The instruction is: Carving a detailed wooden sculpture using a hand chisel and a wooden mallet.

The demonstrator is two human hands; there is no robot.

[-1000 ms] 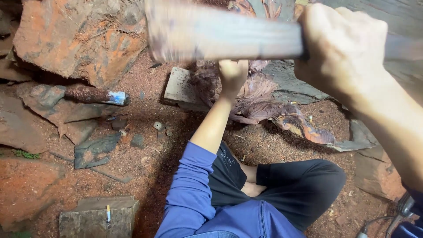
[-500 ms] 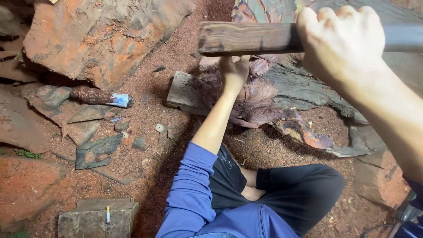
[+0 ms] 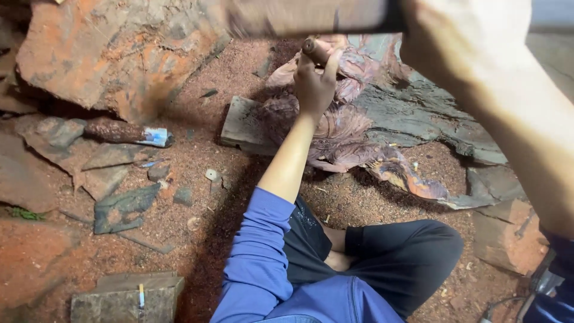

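Left to right: a spare tool [image 3: 122, 131] lies on sawdust-strewn ground; the left hand [image 3: 315, 81] is closed around a chisel handle [image 3: 315, 49] set against the reddish carved wood piece [image 3: 353, 128]; the right hand [image 3: 463, 36], raised close to the camera, is clenched on a blurred mallet [image 3: 305, 17]. A mistimed blow could strike the left hand's knuckles or glance off the chisel and gouge the carving. No containers are visible.

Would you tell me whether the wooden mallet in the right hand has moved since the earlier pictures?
Yes. The wooden mallet has swung leftward and nearer the chisel top held by the left hand, judged against the fixed carved wood.
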